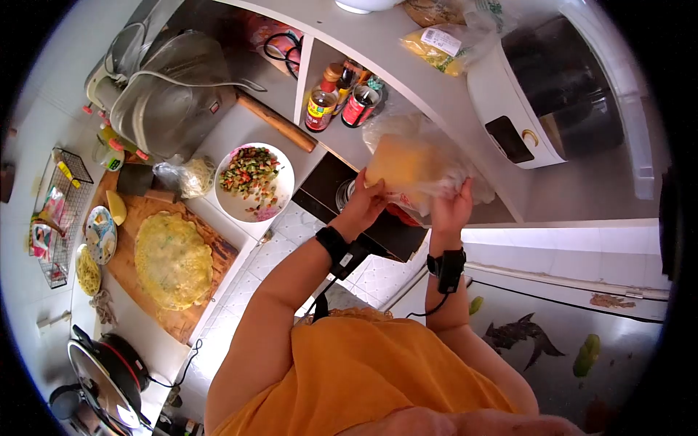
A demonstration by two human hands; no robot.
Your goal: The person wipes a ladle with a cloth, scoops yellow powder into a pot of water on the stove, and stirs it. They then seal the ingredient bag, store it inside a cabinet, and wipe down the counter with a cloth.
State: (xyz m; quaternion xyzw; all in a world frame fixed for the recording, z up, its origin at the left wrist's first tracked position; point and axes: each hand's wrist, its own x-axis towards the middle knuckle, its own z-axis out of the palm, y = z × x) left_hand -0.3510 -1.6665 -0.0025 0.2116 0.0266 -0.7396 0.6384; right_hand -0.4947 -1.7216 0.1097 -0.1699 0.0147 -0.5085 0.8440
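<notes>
In front of the shelf, my left hand point(362, 203) grips the lower left corner of a pale yellow, square-edged slab point(396, 161), its thumb lying across it. The slab is blurred, and I cannot make out what it is. A clear plastic bag point(443, 171) lies around or against its right side; which of the two, I cannot tell. My right hand point(452, 206) pinches the bag's lower right edge, fingertips pressed into the crinkled film. Sauce bottles point(320, 109) and a red-labelled can point(360, 106) stand on the shelf just beyond my left hand.
At left, a round yellow pancake point(174, 260) lies on a wooden board point(222, 254). A white bowl point(282, 202) of chopped vegetables stands near the counter edge, with a rolling pin point(276, 122) behind it. An electric pan point(120, 367) sits lower left. A white appliance point(520, 109) occupies the upper right shelf.
</notes>
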